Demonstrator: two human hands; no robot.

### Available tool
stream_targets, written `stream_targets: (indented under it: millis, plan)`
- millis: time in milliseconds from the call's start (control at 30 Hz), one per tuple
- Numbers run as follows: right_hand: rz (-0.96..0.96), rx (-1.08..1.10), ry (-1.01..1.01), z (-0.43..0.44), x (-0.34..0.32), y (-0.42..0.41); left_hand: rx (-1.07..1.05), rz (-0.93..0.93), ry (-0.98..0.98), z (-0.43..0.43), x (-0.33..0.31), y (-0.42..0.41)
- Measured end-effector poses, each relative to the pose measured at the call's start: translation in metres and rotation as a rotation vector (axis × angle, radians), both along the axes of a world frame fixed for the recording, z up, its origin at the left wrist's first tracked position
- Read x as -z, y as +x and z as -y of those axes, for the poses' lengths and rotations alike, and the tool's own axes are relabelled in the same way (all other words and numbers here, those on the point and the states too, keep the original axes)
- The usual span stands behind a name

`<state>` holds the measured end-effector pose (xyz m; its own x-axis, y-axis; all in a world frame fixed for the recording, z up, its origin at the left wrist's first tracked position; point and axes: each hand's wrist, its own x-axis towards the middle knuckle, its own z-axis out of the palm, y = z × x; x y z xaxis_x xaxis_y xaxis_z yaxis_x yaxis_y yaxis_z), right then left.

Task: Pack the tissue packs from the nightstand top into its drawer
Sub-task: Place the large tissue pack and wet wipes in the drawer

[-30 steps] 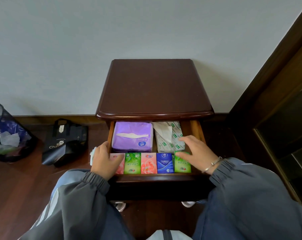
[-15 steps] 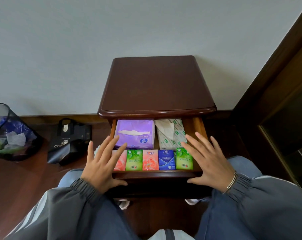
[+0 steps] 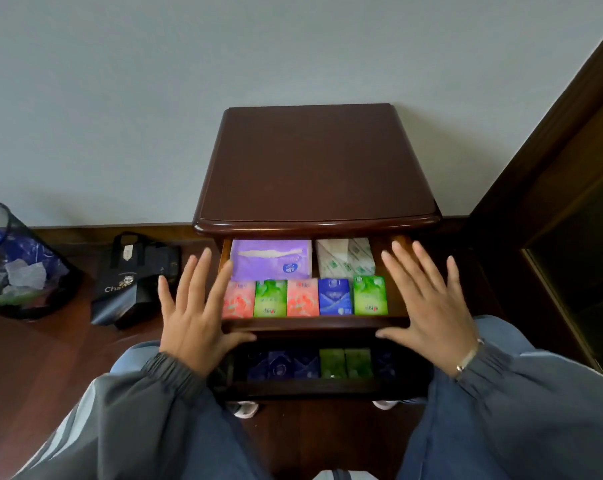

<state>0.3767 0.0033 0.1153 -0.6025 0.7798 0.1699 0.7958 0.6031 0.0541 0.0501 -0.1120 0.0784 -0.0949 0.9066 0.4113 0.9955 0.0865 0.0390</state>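
Small colourful tissue packs (image 3: 305, 297) are being kept along the dark wooden drawer's (image 3: 313, 322) front edge.
Left hand (image 3: 197, 315) and right hand (image 3: 431, 303) are being held spread apart, empty, at its front corners.

The nightstand (image 3: 315, 168) is dark reddish-brown wood. In its drawer (image 3: 313, 323) lie a lilac tissue pack (image 3: 271, 259) and a cream pack with green marks (image 3: 346, 258); the front row runs pink (image 3: 239, 299), green (image 3: 271, 298), pink (image 3: 302, 298), blue (image 3: 335, 296), green (image 3: 370, 295). Sleeves (image 3: 161, 403) are grey with pale stripes.
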Motion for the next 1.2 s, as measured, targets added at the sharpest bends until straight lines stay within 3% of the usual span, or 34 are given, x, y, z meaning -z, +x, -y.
stream_targets:
  millis: [133,367,567,767,900,1033,1200]
  plan:
    - [0.01,0.153,-0.027,-0.052,-0.001,-0.025,-0.102,0.04,-0.086,-0.057,-0.009,-0.005]
    - [-0.02,0.207,-0.027,-0.122,0.022,-0.056,-0.122,-0.061,-0.224,-0.122,-0.002,-0.02]
    - [-0.067,0.223,0.094,-0.127,0.035,-0.061,-0.134,-0.11,-0.167,-0.127,0.009,-0.024]
    - [-0.065,0.214,-0.017,-0.117,0.034,-0.06,-0.131,-0.045,-0.208,-0.122,0.002,-0.016]
    - [-0.089,0.028,-0.025,-0.069,0.046,-0.045,0.051,-0.088,-0.144,-0.075,0.014,0.003]
    - [0.106,-0.281,-0.115,0.005,0.085,-0.027,0.349,-0.274,-0.33,-0.007,0.053,0.033]
    - [0.438,-0.347,-0.312,0.032,0.122,-0.017,0.382,-0.46,-0.701,0.006,0.068,0.045]
